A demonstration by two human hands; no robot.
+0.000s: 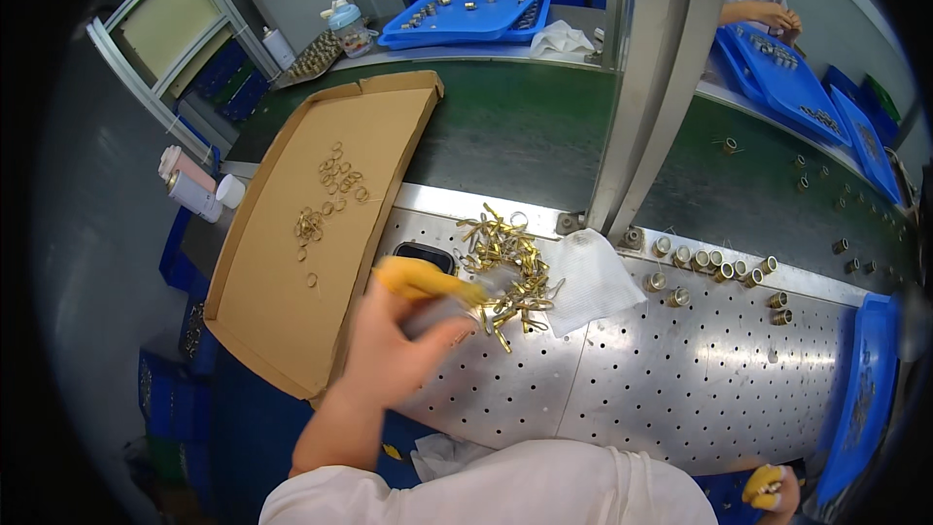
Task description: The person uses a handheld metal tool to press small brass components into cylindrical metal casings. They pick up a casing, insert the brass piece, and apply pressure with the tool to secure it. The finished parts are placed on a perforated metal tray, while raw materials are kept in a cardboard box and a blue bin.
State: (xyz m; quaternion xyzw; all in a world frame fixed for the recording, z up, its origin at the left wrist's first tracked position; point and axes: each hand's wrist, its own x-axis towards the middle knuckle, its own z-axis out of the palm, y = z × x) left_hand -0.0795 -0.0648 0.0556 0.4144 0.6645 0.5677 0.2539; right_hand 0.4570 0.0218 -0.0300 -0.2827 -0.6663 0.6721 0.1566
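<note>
My left hand [403, 335] reaches over the perforated metal table, yellow covers on its fingers. Motion smears the fingers, so I cannot tell whether they hold anything. Their tips are at the near left side of a pile of small brass-coloured elongated pieces [525, 272]. At the lower right, my right hand [773, 491] is closed, with yellow-covered fingers curled in; what lies in it is too small to make out. Left of the pile, a shallow cardboard tray [258, 233] carries thin metal rings [335, 175]. A dark case [425, 255] sits partly behind my left hand.
A white cloth [595, 282] lies beside the pile. Several metal cylinders [724, 270] stand to its right, past a metal post [661, 87]. Blue trays [476, 5] rest across the green belt [515, 126]. Another blue tray [860, 399] edges the right. A co-worker's hands [773, 17] show far right.
</note>
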